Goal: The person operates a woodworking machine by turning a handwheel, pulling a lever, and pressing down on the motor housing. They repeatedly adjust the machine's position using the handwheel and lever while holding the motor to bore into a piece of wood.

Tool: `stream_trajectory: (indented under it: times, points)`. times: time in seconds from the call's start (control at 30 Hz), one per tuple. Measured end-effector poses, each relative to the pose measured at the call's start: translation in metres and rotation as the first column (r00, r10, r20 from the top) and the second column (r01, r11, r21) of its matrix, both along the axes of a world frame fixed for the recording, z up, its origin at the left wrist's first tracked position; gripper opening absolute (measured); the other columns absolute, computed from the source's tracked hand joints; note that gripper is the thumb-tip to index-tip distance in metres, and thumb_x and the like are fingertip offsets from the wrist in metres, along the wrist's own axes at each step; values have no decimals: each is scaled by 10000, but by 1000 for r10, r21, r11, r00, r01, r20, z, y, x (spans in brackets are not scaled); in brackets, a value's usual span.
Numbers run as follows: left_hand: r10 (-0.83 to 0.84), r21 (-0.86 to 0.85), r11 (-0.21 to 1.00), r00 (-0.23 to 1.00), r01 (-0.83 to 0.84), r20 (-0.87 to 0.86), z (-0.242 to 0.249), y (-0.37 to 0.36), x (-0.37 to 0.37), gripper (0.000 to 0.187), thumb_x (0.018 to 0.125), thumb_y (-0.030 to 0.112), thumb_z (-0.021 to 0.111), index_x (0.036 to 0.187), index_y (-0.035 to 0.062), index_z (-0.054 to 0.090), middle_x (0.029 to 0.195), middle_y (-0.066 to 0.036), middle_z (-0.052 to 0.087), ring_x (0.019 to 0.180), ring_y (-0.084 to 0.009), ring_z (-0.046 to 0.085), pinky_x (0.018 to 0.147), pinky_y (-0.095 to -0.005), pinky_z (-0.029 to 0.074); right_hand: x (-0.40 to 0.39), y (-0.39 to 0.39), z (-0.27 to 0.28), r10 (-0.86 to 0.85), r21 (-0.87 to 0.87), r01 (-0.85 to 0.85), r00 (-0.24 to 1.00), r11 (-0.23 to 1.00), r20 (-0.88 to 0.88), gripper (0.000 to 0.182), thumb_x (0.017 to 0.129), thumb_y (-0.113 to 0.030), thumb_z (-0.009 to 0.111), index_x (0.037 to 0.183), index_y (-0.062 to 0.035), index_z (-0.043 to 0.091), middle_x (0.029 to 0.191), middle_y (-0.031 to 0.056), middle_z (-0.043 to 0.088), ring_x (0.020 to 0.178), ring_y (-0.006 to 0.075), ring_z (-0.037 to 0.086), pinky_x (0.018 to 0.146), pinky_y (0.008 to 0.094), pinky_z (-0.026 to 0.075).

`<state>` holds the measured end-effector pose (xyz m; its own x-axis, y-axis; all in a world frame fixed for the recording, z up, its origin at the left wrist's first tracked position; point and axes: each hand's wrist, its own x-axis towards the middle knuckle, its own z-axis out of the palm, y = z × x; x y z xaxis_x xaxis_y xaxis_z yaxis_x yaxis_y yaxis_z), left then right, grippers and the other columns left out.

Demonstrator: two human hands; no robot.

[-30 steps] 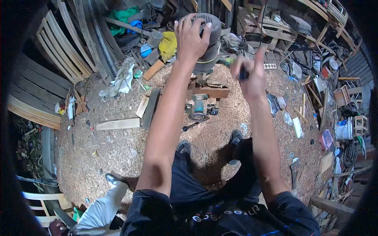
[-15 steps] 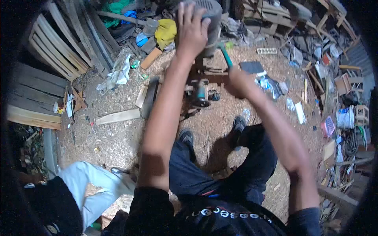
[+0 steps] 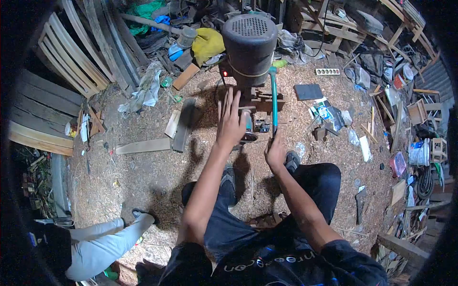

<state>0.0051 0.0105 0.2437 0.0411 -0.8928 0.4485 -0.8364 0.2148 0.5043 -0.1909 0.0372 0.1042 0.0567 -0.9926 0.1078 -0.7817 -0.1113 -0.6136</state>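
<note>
My right hand [image 3: 275,153] is wrapped round the lower end of a teal-handled hammer [image 3: 275,102], whose head rests beside a large dark motor [image 3: 250,50] with a vented top. My left hand [image 3: 232,125] has its fingers stretched out and holds nothing; it is over the left side of a small teal power tool [image 3: 248,126]. Behind that tool, below the motor, is a dark metal and wood part [image 3: 267,101]. A small red light [image 3: 225,74] glows left of the motor.
Another person in light trousers [image 3: 107,243] is at the lower left. Planks [image 3: 143,142] lie on the shavings-covered floor at left. A dark block [image 3: 308,92] and a power strip [image 3: 327,72] are at right. An axe-like tool [image 3: 360,205] lies lower right.
My left hand has left the motor and come down towards me. My right hand has moved lower with the hammer, now upright in view. The other person's legs have shifted, and the view has tilted.
</note>
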Motion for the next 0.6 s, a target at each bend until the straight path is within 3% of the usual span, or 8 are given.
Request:
stream_trajectory:
  times: [0.07,0.17,0.3,0.43,0.6]
  points:
    - [18,146,989,996,-31,90,-32,13,2,676,916,121,549,1537,43,293,1618,-208,226,1505,-353,214,1207,-590,131,2,-5,-12,-14,91,14,1000,996,-2,776,896,-86,527,1569,-46,143,1360,337,493,931,516,621,783,570,519]
    - [-36,287,958,980,-21,194,-52,25,-4,652,918,154,562,1520,50,334,1619,-181,251,1510,-329,214,1220,-576,89,6,-10,-43,-29,-113,31,999,993,23,778,896,-99,531,1573,-67,150,1308,328,523,901,510,631,753,573,526]
    - [-139,295,955,937,41,319,-69,29,-19,617,928,207,557,1494,37,382,1608,-187,275,1514,-314,212,1215,-596,87,7,-12,-62,-48,-86,51,998,995,31,752,904,-92,512,1574,-90,169,1376,307,496,891,505,640,736,564,535]
    - [-196,355,928,956,110,218,-79,38,-28,539,930,213,560,1425,18,474,1575,-207,329,1508,-321,224,1199,-627,109,6,-20,-80,-60,-15,60,998,998,33,768,878,-50,525,1568,-82,188,1376,295,499,896,506,644,755,555,544]
    - [-187,382,918,964,103,190,-85,40,-33,549,903,226,590,1399,10,496,1544,-228,367,1487,-334,273,1193,-638,105,7,-28,-83,-27,15,26,997,1000,78,752,887,-55,531,1559,-39,193,1391,320,476,1042,507,607,845,539,527]
